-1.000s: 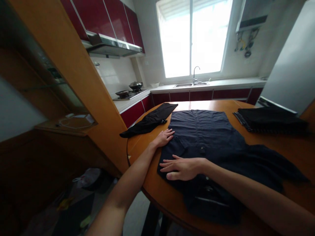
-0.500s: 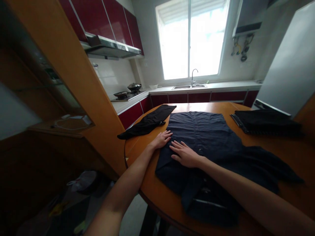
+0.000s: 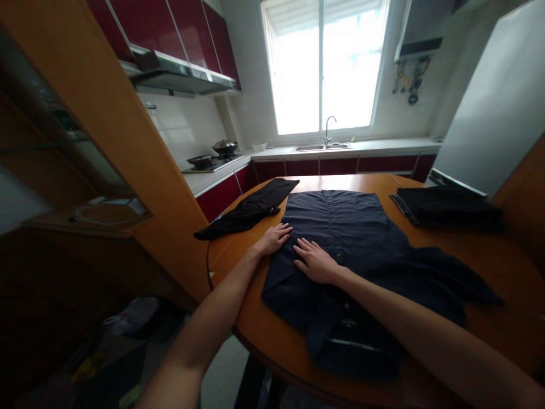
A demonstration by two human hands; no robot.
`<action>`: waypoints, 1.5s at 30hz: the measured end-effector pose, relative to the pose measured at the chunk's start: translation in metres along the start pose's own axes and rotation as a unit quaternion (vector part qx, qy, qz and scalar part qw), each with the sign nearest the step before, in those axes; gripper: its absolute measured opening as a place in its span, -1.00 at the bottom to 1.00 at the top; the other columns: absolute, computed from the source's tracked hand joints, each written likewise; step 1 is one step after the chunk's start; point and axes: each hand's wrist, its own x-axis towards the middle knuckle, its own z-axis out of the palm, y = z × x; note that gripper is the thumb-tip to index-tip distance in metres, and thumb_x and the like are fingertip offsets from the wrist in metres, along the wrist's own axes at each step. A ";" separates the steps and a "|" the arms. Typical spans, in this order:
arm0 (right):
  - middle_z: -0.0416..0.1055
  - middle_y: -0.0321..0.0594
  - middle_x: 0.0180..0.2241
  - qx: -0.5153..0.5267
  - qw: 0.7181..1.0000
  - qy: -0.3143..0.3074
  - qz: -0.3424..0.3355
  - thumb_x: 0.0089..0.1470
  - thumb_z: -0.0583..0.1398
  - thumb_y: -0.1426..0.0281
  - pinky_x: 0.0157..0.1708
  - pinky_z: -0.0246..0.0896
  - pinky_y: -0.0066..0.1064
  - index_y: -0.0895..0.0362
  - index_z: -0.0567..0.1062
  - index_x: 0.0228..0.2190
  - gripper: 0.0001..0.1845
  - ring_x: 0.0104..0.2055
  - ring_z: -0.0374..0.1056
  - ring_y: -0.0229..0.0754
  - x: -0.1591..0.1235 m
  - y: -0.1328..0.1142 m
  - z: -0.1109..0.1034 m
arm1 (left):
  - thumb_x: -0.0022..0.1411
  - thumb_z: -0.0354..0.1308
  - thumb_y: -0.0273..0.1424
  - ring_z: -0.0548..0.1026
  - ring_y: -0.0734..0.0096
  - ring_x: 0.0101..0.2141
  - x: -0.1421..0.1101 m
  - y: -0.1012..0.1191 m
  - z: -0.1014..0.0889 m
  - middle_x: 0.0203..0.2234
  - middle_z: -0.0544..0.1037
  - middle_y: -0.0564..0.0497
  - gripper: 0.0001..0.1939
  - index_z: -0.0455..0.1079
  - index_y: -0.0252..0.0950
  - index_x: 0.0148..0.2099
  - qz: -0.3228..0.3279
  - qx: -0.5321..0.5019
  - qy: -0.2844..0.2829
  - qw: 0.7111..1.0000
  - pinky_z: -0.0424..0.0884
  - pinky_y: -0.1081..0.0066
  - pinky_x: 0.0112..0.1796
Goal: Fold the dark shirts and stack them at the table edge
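Note:
A dark navy button shirt (image 3: pixel 361 250) lies spread on a round wooden table (image 3: pixel 502 255), collar toward me, one sleeve trailing right. My left hand (image 3: pixel 273 238) rests flat on the shirt's left edge, fingers stretched out. My right hand (image 3: pixel 314 260) lies flat on the cloth just beside it, fingers spread, pressing the folded-in left side.
A black garment (image 3: pixel 249 209) lies at the table's far left. A stack of folded dark clothes (image 3: pixel 447 205) sits at the far right. A wooden cabinet (image 3: pixel 106 142) stands close on the left. Behind are the kitchen counter, stove (image 3: pixel 210 160) and sink (image 3: pixel 321 146).
My right hand has slid from the shirt's near left corner up toward my left hand. The left hand has stayed on the shirt's edge. The view has shifted slightly.

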 end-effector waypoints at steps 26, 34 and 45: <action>0.06 0.13 0.38 -0.009 1.000 0.011 -0.010 0.32 0.06 0.20 0.38 -0.14 -0.02 0.26 0.30 0.28 -0.38 0.45 -0.09 0.09 -0.001 0.001 -0.001 | 0.49 -0.22 -0.14 -0.08 0.01 0.42 -0.006 0.041 -0.015 0.44 0.00 -0.01 -0.44 0.06 -0.06 0.46 -0.121 0.048 -0.045 0.990 -0.14 -0.27 0.29; 0.04 0.11 0.39 -0.010 1.000 0.012 -0.008 0.32 0.05 0.19 0.38 -0.13 -0.02 0.24 0.30 0.29 -0.38 0.45 -0.09 0.08 0.000 0.005 0.001 | 0.48 -0.20 -0.31 0.07 -0.03 0.38 -0.003 0.020 -0.010 0.38 0.17 -0.19 -0.47 0.18 -0.26 0.41 -0.189 0.042 0.044 0.980 0.00 -0.19 0.29; 0.06 0.12 0.38 -0.005 1.000 0.017 -0.017 0.31 0.06 0.20 0.38 -0.14 -0.01 0.25 0.31 0.27 -0.39 0.45 -0.08 0.10 0.001 0.005 0.002 | 0.47 -0.16 -0.18 -0.06 0.11 0.42 -0.001 0.037 -0.007 0.43 0.05 -0.04 -0.44 0.15 -0.14 0.43 -0.042 0.013 -0.053 0.998 -0.12 -0.09 0.33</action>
